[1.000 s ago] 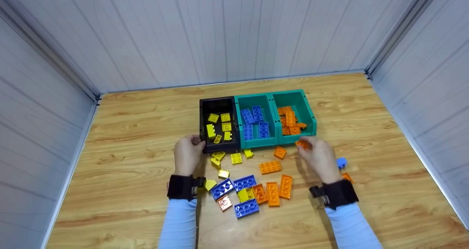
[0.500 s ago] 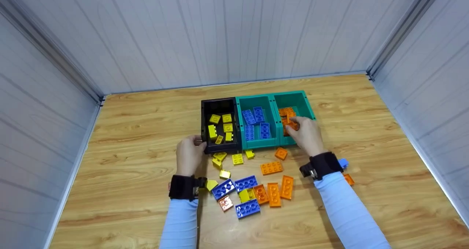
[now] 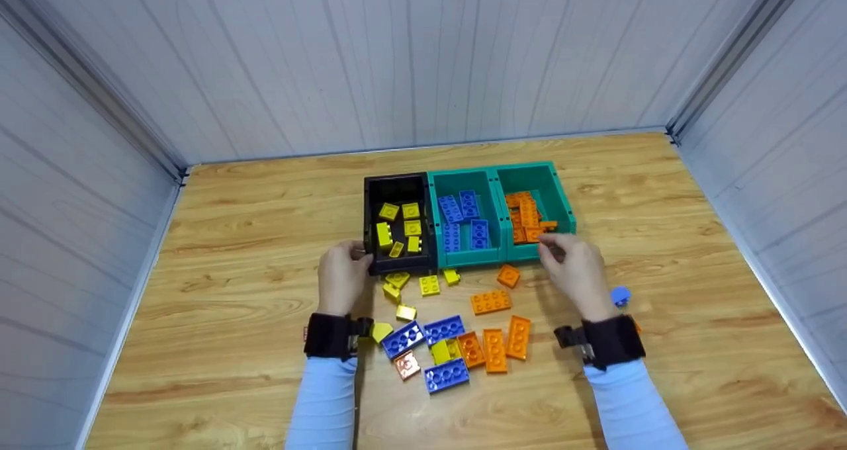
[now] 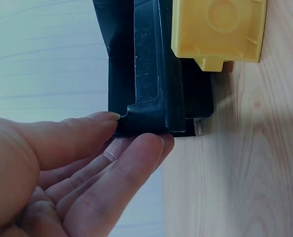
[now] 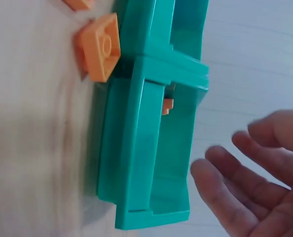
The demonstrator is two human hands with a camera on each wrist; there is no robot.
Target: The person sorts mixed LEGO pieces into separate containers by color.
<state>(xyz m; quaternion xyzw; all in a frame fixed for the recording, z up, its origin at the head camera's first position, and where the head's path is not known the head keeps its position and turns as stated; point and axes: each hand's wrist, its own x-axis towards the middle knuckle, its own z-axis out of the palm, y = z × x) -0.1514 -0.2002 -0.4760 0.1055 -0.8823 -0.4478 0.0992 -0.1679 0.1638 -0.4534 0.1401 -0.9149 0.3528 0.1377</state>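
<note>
My left hand (image 3: 339, 278) grips the front left corner of a black bin (image 3: 401, 266), thumb at the rim and fingers against its side in the left wrist view. Several yellow bricks (image 3: 384, 237) lie inside that bin. At the front of the right green bin (image 5: 139, 148), my right hand (image 3: 577, 271) holds nothing; the right wrist view shows its fingers loosely spread. This bin contains a pile of orange bricks (image 3: 528, 210). Between the two stands another green bin (image 3: 470, 259) with several blue bricks (image 3: 480, 233) in it.
Loose bricks lie in front of the bins: a small orange brick (image 3: 508, 276), a longer orange brick (image 3: 490, 302), a blue brick (image 3: 446, 376) and several yellow ones. A blue piece (image 3: 620, 296) lies beside my right wrist. A pale panel wall (image 3: 423, 59) closes off the table's back.
My right hand carried an orange brick into the right green bin, let go of it and drew back to the bin's front edge. My left hand stayed at the black bin's corner.
</note>
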